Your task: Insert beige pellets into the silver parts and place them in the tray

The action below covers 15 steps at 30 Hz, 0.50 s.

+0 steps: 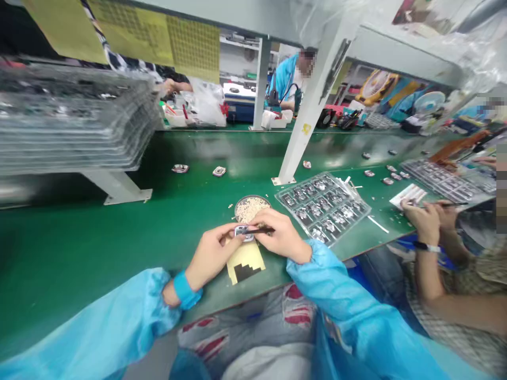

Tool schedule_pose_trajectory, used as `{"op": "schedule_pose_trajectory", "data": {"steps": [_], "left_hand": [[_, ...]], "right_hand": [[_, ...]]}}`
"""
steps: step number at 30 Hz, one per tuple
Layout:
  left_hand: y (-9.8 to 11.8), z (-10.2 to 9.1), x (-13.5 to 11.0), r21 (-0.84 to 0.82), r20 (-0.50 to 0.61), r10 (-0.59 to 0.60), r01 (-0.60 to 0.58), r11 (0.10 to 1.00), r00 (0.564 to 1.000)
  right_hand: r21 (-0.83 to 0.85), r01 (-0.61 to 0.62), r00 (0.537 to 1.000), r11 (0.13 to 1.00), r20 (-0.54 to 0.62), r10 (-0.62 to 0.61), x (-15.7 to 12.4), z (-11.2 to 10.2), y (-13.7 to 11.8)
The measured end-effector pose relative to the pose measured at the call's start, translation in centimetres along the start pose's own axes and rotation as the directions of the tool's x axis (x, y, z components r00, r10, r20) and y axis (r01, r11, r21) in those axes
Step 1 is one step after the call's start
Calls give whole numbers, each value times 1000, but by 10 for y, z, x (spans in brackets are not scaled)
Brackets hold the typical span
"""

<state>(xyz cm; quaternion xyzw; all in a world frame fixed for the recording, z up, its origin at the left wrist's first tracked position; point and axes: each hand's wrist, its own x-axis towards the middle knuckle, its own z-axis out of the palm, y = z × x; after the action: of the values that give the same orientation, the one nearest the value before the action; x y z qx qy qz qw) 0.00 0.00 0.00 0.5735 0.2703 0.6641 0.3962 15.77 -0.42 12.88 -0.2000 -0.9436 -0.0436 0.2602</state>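
Near the front edge of the green bench, my left hand pinches a small white-rimmed electronic part between thumb and fingers. My right hand is closed round dark tweezers, whose tip reaches over that part. Just below both hands lies a yellow adhesive sheet with a dark stepped area where pieces are gone. Directly beyond my fingers stands a round dish of small beige bits, partly covered by my right hand. The fine detail of the part is too small to make out.
A clear tray of electronic parts lies to the right. Stacked trays rise at the left, and a white post stands ahead. Small assemblies dot the far bench. A co-worker's hands work at the right.
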Motion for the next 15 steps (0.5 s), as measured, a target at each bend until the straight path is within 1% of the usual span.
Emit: {"op": "schedule_pose_trajectory", "data": {"steps": [3, 4, 6, 7, 8, 9, 10, 11, 12, 14, 15], "left_hand": [[1, -1, -4, -8, 1, 18, -18, 1000, 1000], [2, -3, -1, 11, -2, 36, -36, 999, 999], [2, -9, 14, 75, -8, 99, -98, 992, 995], [1, -13, 27, 130, -11, 135, -132, 983, 991], [1, -17, 44, 202, -26, 164, -156, 967, 986], [0, -22, 64, 299, -38, 196, -176, 938, 980], [-1, -26, 86, 373, -58, 192, -157, 914, 980], [-1, -30, 108, 408, -96, 139, -88, 909, 986], [-1, -33, 130, 417, -137, 112, -45, 908, 984], [2, -41, 166, 422, -200, 85, 8, 906, 976], [5, -47, 178, 425, -239, 78, 32, 904, 968]], "right_hand": [[-22, -62, 996, 998, -70, 61, -3, -6, 2], [-23, -97, 990, 995, -108, 94, -5, -8, 3], [-21, -198, 956, 980, -223, 189, -13, -15, 2], [-2, -243, 937, 970, -260, 234, -17, -17, 1], [28, -277, 923, 960, -271, 274, -22, -20, 0], [59, -299, 918, 952, -255, 304, -26, -21, -1], [77, -308, 922, 948, -221, 318, -30, -22, -2], [80, -306, 929, 949, -190, 316, -33, -22, -3], [68, -297, 936, 952, -174, 305, -35, -21, -4], [18, -287, 942, 958, -178, 285, -37, -20, -4], [-12, -296, 938, 955, -192, 288, -38, -20, -3]]}}
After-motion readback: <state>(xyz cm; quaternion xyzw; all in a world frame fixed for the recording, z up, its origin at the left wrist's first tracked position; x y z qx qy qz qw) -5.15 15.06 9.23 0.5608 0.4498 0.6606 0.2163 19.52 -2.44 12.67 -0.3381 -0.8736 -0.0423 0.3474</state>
